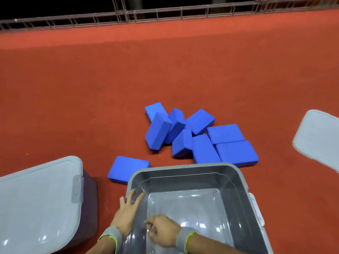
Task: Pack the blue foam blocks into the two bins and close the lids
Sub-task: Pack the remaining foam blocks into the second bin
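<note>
An open grey bin (185,168) stands on the red floor in front of me, with nothing inside. My left hand (128,208) rests with straight fingers on its left rim. My right hand (161,230) reaches over the near wall, fingers curled round the near rim. Several blue foam blocks (200,138) lie in a loose pile just beyond the bin, and one more blue block (128,169) lies apart at the bin's far left corner. A second bin (89,198) stands at the left with its pale grey lid (38,202) on top.
A loose pale grey lid (319,138) lies on the red floor at the right. A metal railing (165,14) runs along the far edge of the floor. Bare red floor (91,88) stretches beyond the blocks.
</note>
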